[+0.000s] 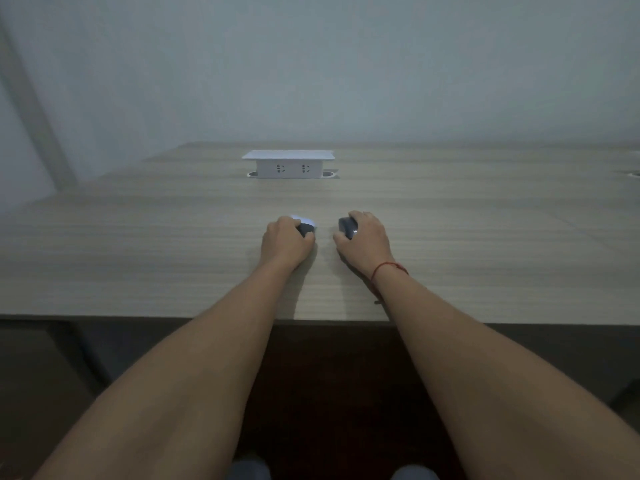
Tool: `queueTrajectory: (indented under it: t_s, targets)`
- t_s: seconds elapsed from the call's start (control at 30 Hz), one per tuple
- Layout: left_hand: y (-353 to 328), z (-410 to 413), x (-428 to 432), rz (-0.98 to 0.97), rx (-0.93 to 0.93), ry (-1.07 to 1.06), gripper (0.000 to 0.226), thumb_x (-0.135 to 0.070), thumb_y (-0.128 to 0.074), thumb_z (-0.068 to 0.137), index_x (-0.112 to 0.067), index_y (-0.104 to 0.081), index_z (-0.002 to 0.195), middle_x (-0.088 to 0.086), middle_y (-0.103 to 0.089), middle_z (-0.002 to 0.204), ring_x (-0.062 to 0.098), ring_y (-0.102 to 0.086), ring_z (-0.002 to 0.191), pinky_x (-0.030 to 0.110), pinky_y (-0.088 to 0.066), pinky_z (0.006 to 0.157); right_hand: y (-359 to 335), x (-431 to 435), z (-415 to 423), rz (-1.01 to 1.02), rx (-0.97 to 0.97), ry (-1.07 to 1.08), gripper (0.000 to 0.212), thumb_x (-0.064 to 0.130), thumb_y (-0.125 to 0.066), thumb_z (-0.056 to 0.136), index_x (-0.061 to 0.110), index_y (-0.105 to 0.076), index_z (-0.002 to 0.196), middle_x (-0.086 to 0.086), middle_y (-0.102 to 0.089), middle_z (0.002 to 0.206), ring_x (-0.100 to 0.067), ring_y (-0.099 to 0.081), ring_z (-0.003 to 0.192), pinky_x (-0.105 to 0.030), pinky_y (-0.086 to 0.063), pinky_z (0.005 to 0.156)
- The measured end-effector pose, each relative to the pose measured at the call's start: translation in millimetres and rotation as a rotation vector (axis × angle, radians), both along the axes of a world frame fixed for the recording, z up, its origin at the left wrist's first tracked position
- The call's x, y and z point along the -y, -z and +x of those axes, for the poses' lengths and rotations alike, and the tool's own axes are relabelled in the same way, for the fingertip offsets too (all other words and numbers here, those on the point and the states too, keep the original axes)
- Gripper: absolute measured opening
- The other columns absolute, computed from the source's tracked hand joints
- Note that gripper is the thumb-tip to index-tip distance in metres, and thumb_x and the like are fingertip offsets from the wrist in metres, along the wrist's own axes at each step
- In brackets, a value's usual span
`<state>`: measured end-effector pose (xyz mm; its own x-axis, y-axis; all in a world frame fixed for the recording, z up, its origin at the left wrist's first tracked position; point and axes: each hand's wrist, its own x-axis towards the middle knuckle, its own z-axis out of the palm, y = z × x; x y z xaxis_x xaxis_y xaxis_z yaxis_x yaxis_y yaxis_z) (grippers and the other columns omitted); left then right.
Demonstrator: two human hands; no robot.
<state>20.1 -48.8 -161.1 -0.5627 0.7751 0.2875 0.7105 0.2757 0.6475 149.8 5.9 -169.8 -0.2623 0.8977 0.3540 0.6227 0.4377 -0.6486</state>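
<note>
Dark rounded objects gripped in both hands at mid-frame

Left of centre: left hand, knuckles up, fingers curled round a dark grey rounded object with a pale, whitish part showing just above the knuckles. Hard to tell whether the pale part belongs to the same piece or sits behind it. Heel of the hand resting on the wooden table, forearm running down to the lower left of the frame.

Centre: narrow strip of bare tabletop between the two hands — objects near each other, not touching.

Right of centre: right hand, likewise curled, wrapped round a second dark grey object with a small light mark on its near side. Thumb toward the gap, fingers over the top. Red string bracelet on that wrist, loose end trailing onto the wood.

Upper middle, well apart from both hands: white socket box raised from the tabletop, lid flat on top, two outlets facing the camera — a round grommet at each end of its base.

Far right edge: another grommet, partly cut off. Pale wall behind; dark floor below the near table edge.
</note>
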Motion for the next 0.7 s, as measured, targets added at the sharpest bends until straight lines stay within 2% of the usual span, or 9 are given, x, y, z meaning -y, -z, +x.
queueTrajectory:
  t_s: [0.07,0.13,0.33,0.4,0.47,0.53,0.63,0.7]
  targets:
    - [2,1,-12,-0.007,0.006,-0.010,0.026,-0.028,-0.060,0.086,-0.007,-0.068,0.099,0.015,-0.067,0.109,0.033,-0.060,0.107,0.029,-0.043,0.076,0,-7,5,0.002,-0.029,0.017,0.035,0.025,-0.060,0.088,0.006,-0.059,0.116,-0.013,-0.056,0.120,-0.030,-0.054,0.111,-0.030,-0.040,0.086]
    - [2,3,-19,-0.018,0.006,-0.021,0.027,-0.028,-0.058,0.086,-0.006,-0.067,0.098,0.015,-0.067,0.108,0.033,-0.060,0.103,0.028,-0.041,0.073,0,-11,8,-0.002,-0.048,0.034,0.036,0.026,-0.061,0.088,0.006,-0.059,0.117,-0.013,-0.057,0.121,-0.030,-0.055,0.111,-0.031,-0.041,0.088]
    - [3,8,-32,-0.022,-0.004,-0.031,0.026,-0.027,-0.055,0.088,-0.011,-0.065,0.105,0.016,-0.064,0.116,0.035,-0.060,0.107,0.032,-0.045,0.080,-1,-20,7,-0.019,-0.057,0.066,0.034,0.029,-0.060,0.087,0.007,-0.059,0.113,-0.013,-0.056,0.117,-0.031,-0.056,0.108,-0.035,-0.045,0.088]
    - [2,10,-29,-0.019,-0.010,-0.015,0.034,-0.031,-0.056,0.089,-0.011,-0.062,0.115,0.015,-0.062,0.123,0.033,-0.056,0.115,0.033,-0.045,0.085,-1,-16,8,-0.047,-0.062,0.068,0.044,0.033,-0.058,0.087,0.008,-0.055,0.123,-0.014,-0.052,0.126,-0.032,-0.053,0.115,-0.039,-0.046,0.095]
    - [1,12,-23,-0.016,-0.001,-0.007,0.053,-0.036,-0.059,0.089,-0.010,-0.049,0.134,0.012,-0.056,0.133,0.031,-0.050,0.125,0.035,-0.043,0.093,-2,-9,10,-0.067,-0.081,0.084,0.059,0.040,-0.058,0.085,0.009,-0.046,0.134,-0.013,-0.047,0.135,-0.031,-0.049,0.123,-0.043,-0.043,0.103]
    - [0,13,-14,-0.019,0.018,0.001,0.065,-0.040,-0.062,0.086,-0.011,-0.040,0.140,0.011,-0.055,0.134,0.031,-0.050,0.125,0.036,-0.044,0.094,-2,-1,17,-0.057,-0.034,0.125,0.064,0.047,-0.059,0.083,0.009,-0.046,0.133,-0.010,-0.051,0.132,-0.029,-0.051,0.122,-0.042,-0.042,0.104]
    - [4,16,-2,-0.059,0.033,-0.008,0.060,-0.044,-0.063,0.081,-0.013,-0.046,0.129,0.007,-0.059,0.126,0.029,-0.055,0.118,0.035,-0.044,0.091,1,10,28,-0.094,0.094,0.178,0.074,0.058,-0.059,0.074,0.011,-0.050,0.130,-0.006,-0.059,0.127,-0.027,-0.055,0.120,-0.040,-0.041,0.105]
    - [6,19,11,-0.095,-0.028,-0.025,0.063,-0.050,-0.059,0.080,-0.013,-0.047,0.130,0.006,-0.057,0.131,0.029,-0.052,0.123,0.037,-0.040,0.100,2,17,37,-0.114,0.192,0.190,0.080,0.066,-0.054,0.069,0.012,-0.054,0.128,-0.007,-0.062,0.125,-0.027,-0.057,0.116,-0.041,-0.043,0.104]
